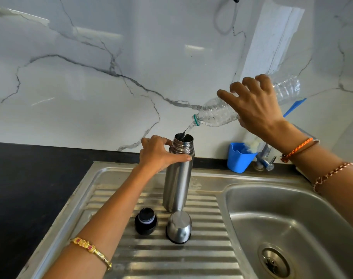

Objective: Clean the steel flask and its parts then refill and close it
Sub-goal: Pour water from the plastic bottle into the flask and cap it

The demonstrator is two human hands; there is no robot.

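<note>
Flask: steel flask (176, 184) stands upright on the ribbed drainboard (203, 256) of the steel sink unit, left of the basin (288, 216); its threaded mouth is open, with no stopper or cap on it.
Left hand: left hand (158, 153) is wrapped around the flask just under the threads, thumb across the front and fingers behind, clamped on the body.
Right hand: right hand (256, 106) grips a clear plastic bottle (218, 113) around its middle from above, fingers spread over it and closed on it.
Bottle: tilted neck down toward the left, uncapped, a green ring at the neck, its mouth just above and slightly right of the flask's opening.
Water: thin stream (187, 129) runs from the bottle mouth into the flask mouth.
Hands relative: apart, the right one higher and to the right of the left.
Stopper: black stopper (145, 221) stands on the drainboard in front of the flask, to the left.
Cap: steel cup-shaped cap (179, 227) sits mouth down on the drainboard just in front of the flask's base, beside the stopper but not touching it.
Behind the sink: blue plastic holder (240, 158) on the dark counter against the marble-patterned wall, with a chrome tap (267, 160) just to its right.
Wrists: gold bangle (92, 248) on the left arm, braided threads (296, 148) on the right.
</note>
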